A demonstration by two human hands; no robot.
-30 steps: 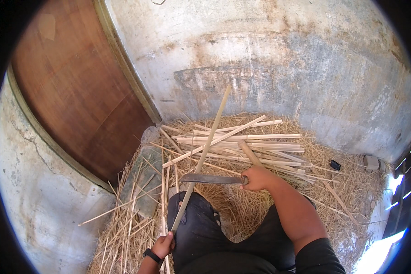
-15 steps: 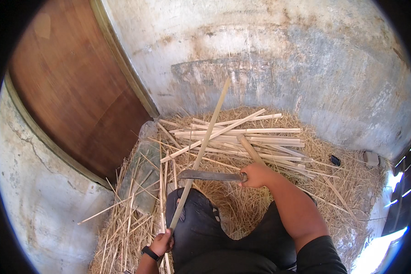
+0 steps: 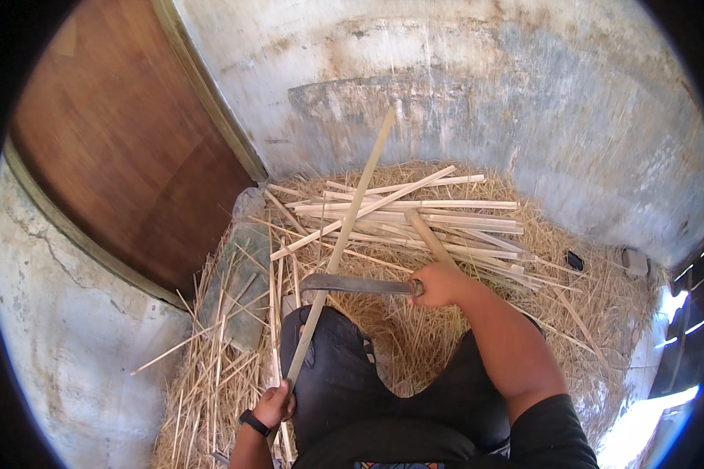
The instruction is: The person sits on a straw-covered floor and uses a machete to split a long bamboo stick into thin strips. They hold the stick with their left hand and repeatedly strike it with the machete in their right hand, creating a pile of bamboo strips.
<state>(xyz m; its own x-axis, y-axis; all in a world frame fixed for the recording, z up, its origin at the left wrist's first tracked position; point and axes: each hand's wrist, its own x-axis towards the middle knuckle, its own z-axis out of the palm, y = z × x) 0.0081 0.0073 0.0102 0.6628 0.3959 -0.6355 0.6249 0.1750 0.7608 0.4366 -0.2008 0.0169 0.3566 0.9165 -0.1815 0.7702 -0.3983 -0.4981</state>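
My left hand (image 3: 274,404) is closed around the lower part of 1 long strip (image 3: 333,262), which slants up past my left knee (image 3: 321,344); my right hand (image 3: 438,284) is clenched at a knife (image 3: 364,285) whose blade crosses it, contact unclear. I'd judge this as shaving the strip; next calls for a steady hold and controlled stroke. My knee sits close to the blade; more strips (image 3: 461,227) lie beyond, on straw (image 3: 399,352).

The knife (image 3: 360,284) in the right hand (image 3: 440,284) shows dull metal. The left hand's (image 3: 274,405) strip (image 3: 339,250) looks like smooth, matt wood. Beyond, the wall (image 3: 461,94) looks rough.
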